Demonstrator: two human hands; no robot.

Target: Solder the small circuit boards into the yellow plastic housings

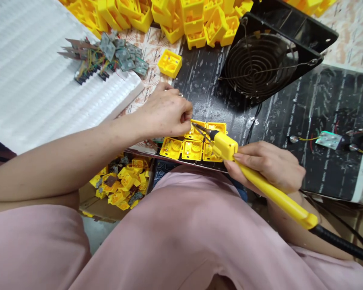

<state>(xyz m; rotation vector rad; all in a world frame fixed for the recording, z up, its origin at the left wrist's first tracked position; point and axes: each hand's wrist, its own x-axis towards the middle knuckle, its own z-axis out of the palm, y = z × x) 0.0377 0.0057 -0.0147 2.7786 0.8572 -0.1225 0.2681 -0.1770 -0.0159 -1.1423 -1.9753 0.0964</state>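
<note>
Five yellow housings [192, 141] clustered at the near edge of the black mat [320, 121], soldering iron [260, 181] tip resting over the back row, gripped pen-style in the right hand [269, 165] with fingers pressed together round the handle; left hand [163, 112] just beside, fingertips pinching something too small to tell at the cluster's left rim. Judged well short of finished: big heap of yellow housings [196, 18] waiting at the far edge, loose circuit boards [109, 56] on the white sheet [33, 80], fan [260, 64] behind, and a box of parts [121, 185] below the bench.
</note>
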